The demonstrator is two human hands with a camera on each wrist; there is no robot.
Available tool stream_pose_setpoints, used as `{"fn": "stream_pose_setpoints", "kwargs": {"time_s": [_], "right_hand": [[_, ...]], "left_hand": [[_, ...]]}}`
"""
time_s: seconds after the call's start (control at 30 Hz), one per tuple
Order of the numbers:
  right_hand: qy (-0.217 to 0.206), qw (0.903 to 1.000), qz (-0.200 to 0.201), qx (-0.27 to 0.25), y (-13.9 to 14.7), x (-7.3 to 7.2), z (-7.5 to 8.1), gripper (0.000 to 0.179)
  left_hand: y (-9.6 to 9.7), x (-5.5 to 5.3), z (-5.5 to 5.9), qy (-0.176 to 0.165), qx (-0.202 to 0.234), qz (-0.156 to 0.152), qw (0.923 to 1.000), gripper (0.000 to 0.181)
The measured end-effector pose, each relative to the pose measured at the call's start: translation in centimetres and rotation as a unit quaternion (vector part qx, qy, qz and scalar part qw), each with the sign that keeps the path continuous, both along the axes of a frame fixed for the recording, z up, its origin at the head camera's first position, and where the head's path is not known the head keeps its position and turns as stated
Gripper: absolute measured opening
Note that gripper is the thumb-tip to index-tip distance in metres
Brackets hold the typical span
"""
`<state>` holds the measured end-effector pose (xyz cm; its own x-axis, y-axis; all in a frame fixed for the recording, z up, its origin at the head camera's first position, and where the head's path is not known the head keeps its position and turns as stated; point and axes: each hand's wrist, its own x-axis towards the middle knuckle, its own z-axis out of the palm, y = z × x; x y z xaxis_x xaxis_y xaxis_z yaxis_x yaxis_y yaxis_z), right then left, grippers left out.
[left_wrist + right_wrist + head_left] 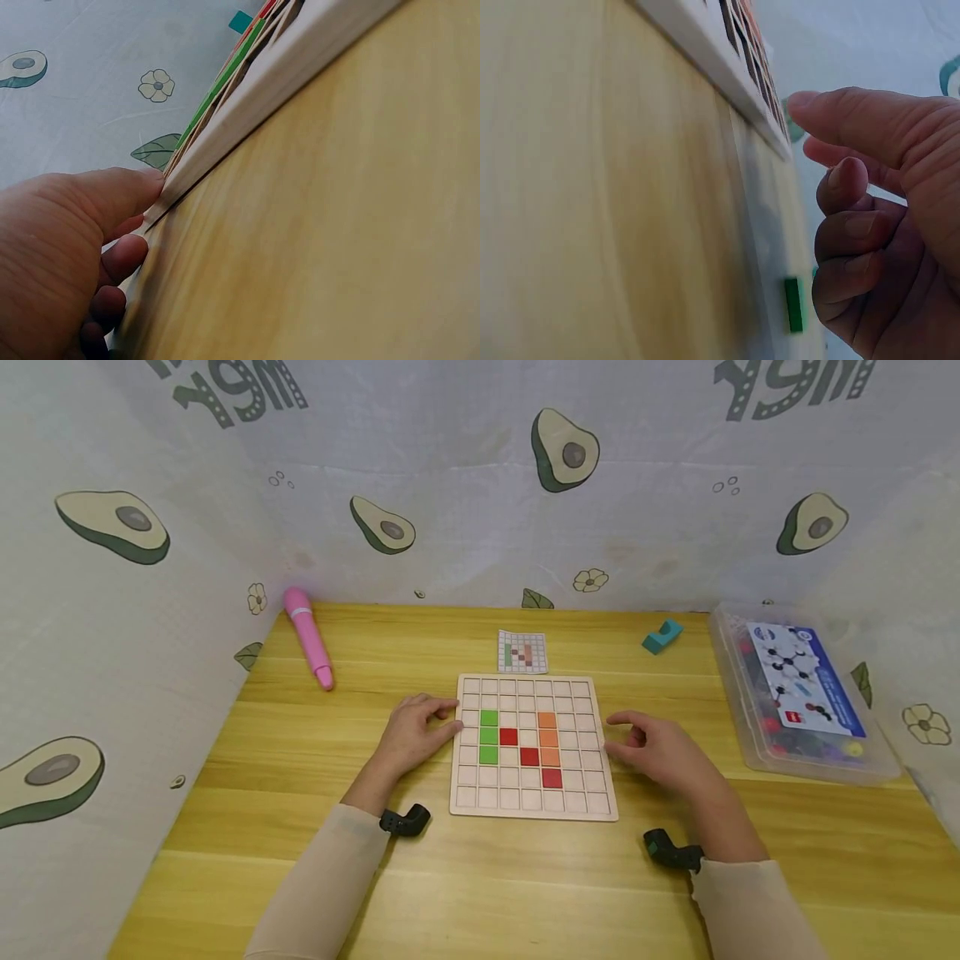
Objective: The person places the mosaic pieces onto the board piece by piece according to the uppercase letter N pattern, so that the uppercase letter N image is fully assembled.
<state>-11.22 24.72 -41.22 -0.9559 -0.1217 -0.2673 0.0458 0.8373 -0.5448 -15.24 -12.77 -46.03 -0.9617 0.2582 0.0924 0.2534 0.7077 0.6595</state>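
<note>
A square wooden grid board (534, 806) lies flat on the table, with green tiles (489, 736), red tiles (529, 757) and orange tiles (548, 737) in some of its squares. My left hand (415, 732) touches the board's left edge with thumb and index fingertip, its other fingers loosely bent. At the opposite edge is my right hand (660, 752), thumb and index finger pointing at the board, the remaining fingers loosely curled; in the right wrist view a narrow gap shows between its thumb (847, 120) and the board. Behind the board, a small paper card (522, 652) shows a coloured grid pattern.
A pink microphone-shaped object (309, 639) lies at the back left. Toward the back right sits a teal block (663, 637) with a curved notch. Farther right is a clear plastic box (802, 693) with a molecule-printed label. A patterned cloth hangs behind and beside the table.
</note>
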Motion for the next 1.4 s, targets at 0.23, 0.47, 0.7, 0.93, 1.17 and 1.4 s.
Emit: {"fn": "stream_pose_setpoints", "kwargs": {"time_s": [0.23,0.47,0.7,0.93,1.17,1.4], "right_hand": [[0.004,0.9998,-0.019,0.01,2.9,0.1,-0.4,0.053],[-0.009,0.9992,-0.037,0.011,5.0,0.3,-0.6,0.053],[-0.015,0.9989,-0.044,0.009,5.8,0.4,-0.8,0.044],[-0.012,0.9992,-0.037,0.012,5.3,0.2,-0.9,0.043],[-0.028,0.9984,-0.047,0.017,5.9,0.4,-1.0,0.049],[-0.04,0.9978,-0.048,0.024,6.4,0.5,-0.8,0.049]], "left_hand": [[0.0,0.0,0.1,0.003,-0.001,-0.002,1.0,0.038],[0.0,-0.1,-0.1,0.001,0.0,-0.002,1.0,0.038],[0.0,-0.1,0.0,-0.003,-0.004,0.001,1.0,0.037],[0.0,0.0,0.0,-0.001,-0.007,0.003,1.0,0.038],[0.0,0.0,-0.1,0.0,-0.001,0.003,1.0,0.037],[0.0,0.0,0.0,0.0,0.0,0.002,1.0,0.038]]}}
